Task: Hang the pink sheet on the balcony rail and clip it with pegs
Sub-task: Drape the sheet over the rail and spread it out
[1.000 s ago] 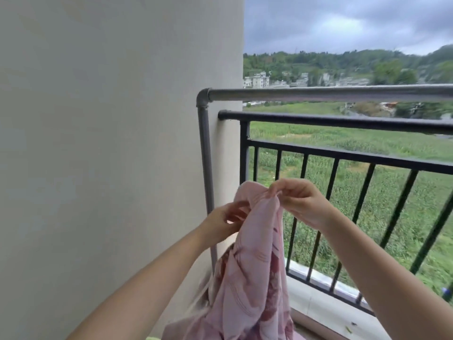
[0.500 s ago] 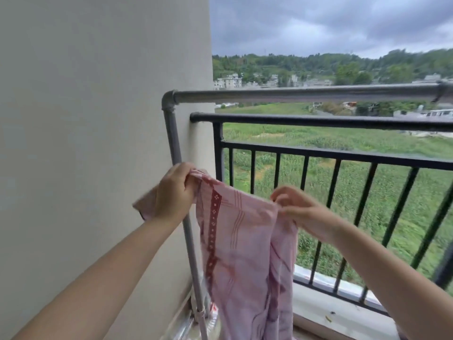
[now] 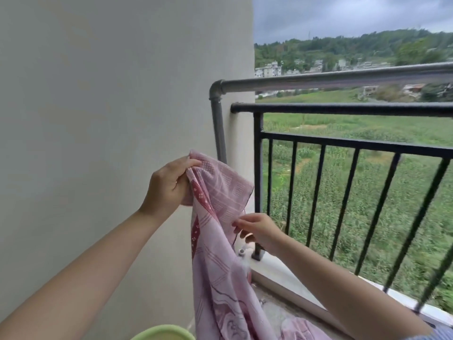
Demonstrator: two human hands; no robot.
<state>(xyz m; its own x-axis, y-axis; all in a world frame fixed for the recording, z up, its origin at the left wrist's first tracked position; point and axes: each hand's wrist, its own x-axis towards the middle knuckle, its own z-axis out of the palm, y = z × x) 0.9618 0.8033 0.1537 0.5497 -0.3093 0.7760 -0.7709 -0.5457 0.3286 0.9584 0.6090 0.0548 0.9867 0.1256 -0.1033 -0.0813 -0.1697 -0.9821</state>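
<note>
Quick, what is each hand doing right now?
Left hand: grips the top corner of the pink patterned cloth sheet.
Right hand: pinches the sheet's edge lower down.

Both forearms bare; blue striped sleeve (image 3: 438, 336) edge at right arm.

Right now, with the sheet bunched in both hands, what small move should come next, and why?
Probably slide the right hand along the pink sheet's edge, away from the left hand, to stretch it flat. The left grips a top corner, the right pinches lower, and the grey rail above is bare.
</note>
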